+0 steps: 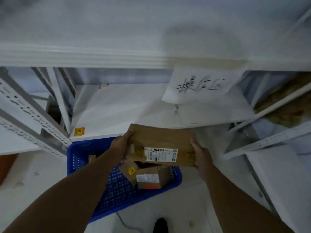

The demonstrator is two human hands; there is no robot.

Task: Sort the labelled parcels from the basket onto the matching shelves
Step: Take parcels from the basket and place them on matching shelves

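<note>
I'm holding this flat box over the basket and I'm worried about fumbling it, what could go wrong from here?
1. The flat cardboard parcel is held only at its two short ends by the left hand and right hand; if either slips, it could drop onto the small boxes in the blue basket.
2. The handwritten mark beside the shipping label is blurred here, so the parcel might go to the wrong shelf.

One held parcel (pixel 161 143), three basket parcels (pixel 152 179), one basket (pixel 117 190), one sign (pixel 200 84)
</note>
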